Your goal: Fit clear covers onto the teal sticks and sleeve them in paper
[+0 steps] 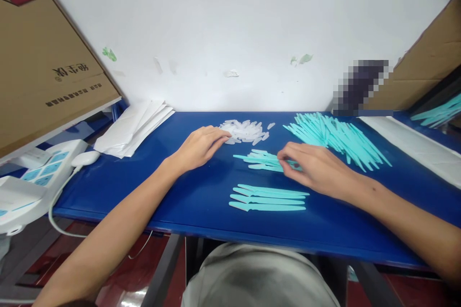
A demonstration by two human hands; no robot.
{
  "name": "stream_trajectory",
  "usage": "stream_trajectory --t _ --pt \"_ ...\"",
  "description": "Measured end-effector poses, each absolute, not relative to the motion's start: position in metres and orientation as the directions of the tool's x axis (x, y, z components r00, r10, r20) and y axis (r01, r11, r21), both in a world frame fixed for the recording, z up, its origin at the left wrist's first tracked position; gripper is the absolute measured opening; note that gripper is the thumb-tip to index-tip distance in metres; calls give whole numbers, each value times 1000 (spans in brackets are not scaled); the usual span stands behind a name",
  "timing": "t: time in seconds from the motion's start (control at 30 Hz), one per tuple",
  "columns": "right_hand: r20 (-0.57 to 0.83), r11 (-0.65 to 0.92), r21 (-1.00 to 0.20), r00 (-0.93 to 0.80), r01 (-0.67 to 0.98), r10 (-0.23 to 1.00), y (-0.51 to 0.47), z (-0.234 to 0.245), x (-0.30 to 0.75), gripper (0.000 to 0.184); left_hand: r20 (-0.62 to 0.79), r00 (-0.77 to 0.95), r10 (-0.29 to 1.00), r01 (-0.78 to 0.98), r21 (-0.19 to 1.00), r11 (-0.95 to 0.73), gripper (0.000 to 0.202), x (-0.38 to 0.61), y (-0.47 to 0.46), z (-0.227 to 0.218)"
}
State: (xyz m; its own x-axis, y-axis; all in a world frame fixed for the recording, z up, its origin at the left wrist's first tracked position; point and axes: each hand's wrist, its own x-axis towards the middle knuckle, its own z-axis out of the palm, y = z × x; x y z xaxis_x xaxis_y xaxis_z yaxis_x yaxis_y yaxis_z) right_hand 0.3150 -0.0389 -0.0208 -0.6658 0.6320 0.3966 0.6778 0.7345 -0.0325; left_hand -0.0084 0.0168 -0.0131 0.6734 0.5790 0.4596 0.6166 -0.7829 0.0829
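On the blue bench [201, 201], the left hand [201, 146] is set at the left side of a heap of white caps [247, 129], toward the middle of the far edge. Its thumb and forefinger are brought close together at the heap; whether a cap is pinched between them cannot be told.

By the right hand [313, 165], the handle of 1 teal razor [255, 157] is pinched between thumb and forefinger, over a small cluster of razors [264, 168] lying mid-bench, between the caps and the near edge. The held razor is pointed toward the bench's left end.

Nearer the near edge, 4 razors [268, 206] are laid side by side in a row, heads to the left. Toward the far right corner, a large pile [338, 136] of razors is spread, just beyond the right hand.

At the far left corner, white papers [133, 127] are stacked unevenly. Past the left edge, a power strip [54, 163] and a cardboard box [46, 53] are seen. A white wall [230, 24] is met by the far edge.
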Motion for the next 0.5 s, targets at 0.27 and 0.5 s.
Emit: stream_trajectory --t 0.27,0.5 --pt "374 604 -133 -525 786 765 -35 -22 318 23 598 542 591 608 207 -767 33 -7 17 -12" --pt "358 532 -142 -458 835 814 -35 -18 315 21 662 529 531 517 246 -820 28 -4 13 -10"
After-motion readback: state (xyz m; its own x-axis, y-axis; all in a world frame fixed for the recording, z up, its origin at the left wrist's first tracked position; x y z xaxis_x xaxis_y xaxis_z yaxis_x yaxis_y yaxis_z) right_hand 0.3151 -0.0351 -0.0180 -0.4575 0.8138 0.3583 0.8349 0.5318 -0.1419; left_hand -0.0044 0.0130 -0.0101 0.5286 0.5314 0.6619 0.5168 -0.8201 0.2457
